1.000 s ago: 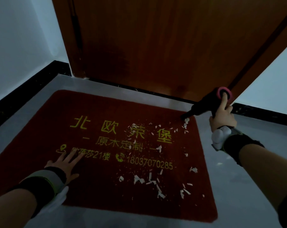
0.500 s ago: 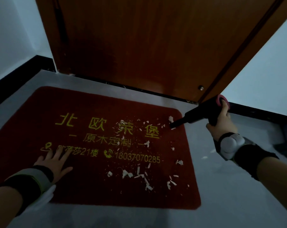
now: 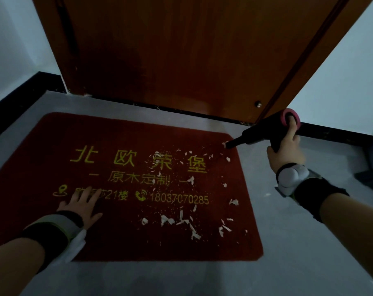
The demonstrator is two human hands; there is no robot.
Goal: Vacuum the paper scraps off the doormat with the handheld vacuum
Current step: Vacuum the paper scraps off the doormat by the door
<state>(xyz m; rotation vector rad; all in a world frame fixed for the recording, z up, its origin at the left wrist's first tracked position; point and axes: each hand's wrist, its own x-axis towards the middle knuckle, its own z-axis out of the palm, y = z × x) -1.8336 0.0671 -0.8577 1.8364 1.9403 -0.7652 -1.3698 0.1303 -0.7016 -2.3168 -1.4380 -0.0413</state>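
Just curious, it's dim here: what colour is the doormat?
Dark red doormat with yellow-gold lettering, seen in the head view.

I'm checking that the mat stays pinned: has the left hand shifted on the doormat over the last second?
No. The left hand lies flat on the doormat, fingertips at the same yellow address line.

Home entrance area, indoors: brown wooden door (image 3: 181, 50), red doormat (image 3: 53, 157) with yellow printed lettering and phone number, grey tiled floor (image 3: 288, 263), black skirting board (image 3: 21, 90), pale walls (image 3: 14, 39).
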